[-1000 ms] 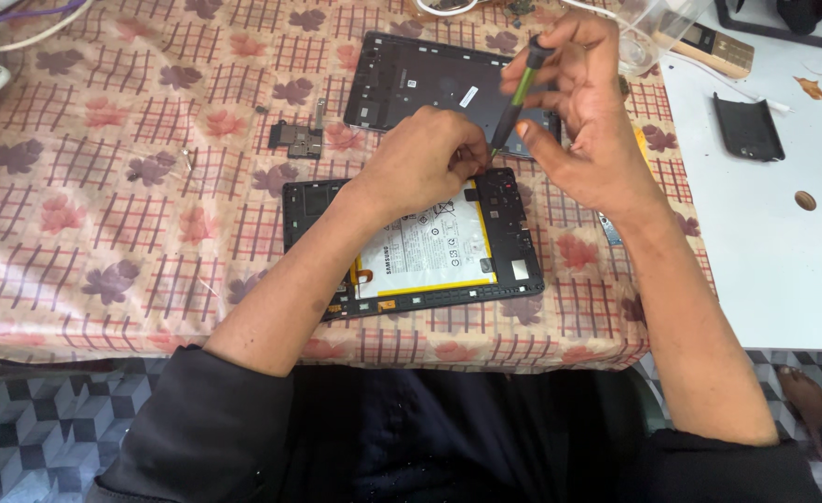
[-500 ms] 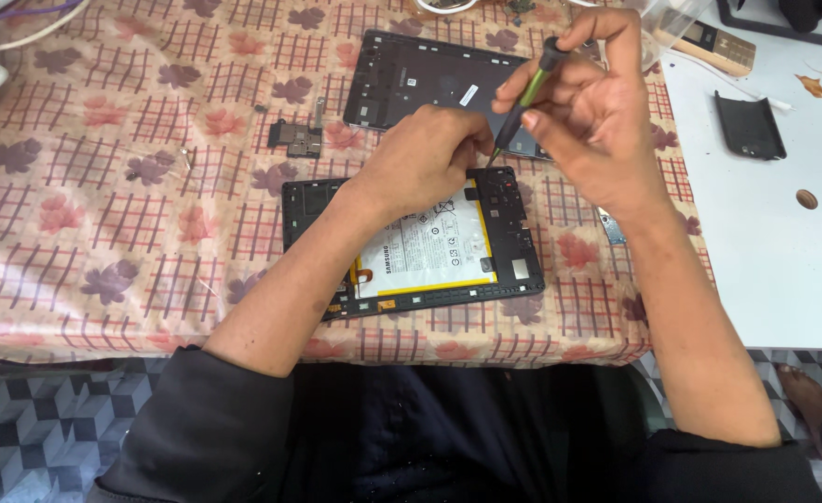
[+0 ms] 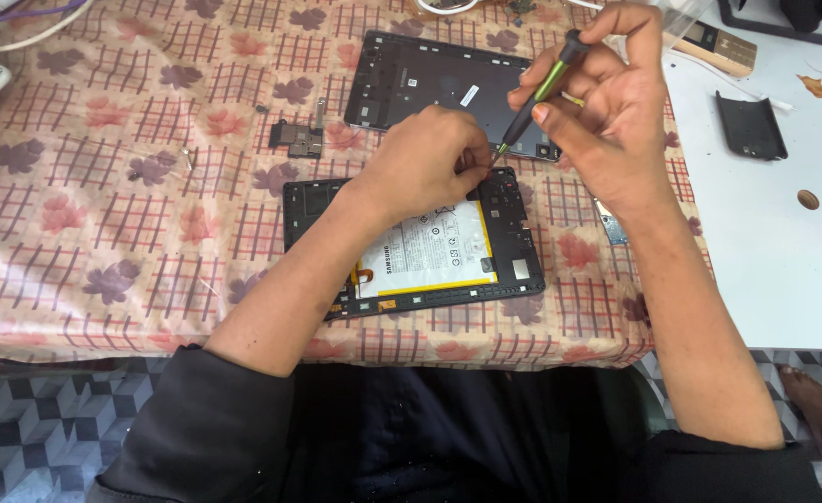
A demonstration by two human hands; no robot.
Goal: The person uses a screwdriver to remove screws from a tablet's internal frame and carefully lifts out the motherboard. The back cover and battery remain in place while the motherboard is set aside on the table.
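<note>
An opened tablet (image 3: 513, 265) lies on the patterned tablecloth, its white battery (image 3: 429, 253) showing inside the black frame. My left hand (image 3: 429, 163) rests curled on the tablet's upper edge, fingertips pinched near the screwdriver's tip; whether it holds anything is hidden. My right hand (image 3: 606, 102) grips a small green-and-black screwdriver (image 3: 536, 93), held slanted with its tip down by my left fingertips. The tablet's black back cover (image 3: 429, 84) lies just beyond the hands.
A small dark circuit part (image 3: 299, 138) sits left of the back cover. To the right is a white table (image 3: 783, 251) with a black curved cover (image 3: 751, 124) and a small brown disc (image 3: 808, 199). A metal piece (image 3: 613, 229) lies by my right wrist. Cables lie at the far left.
My right hand has tilted the screwdriver and brought its tip down to my left fingertips. My left hand has stayed on the tablet's upper edge.
</note>
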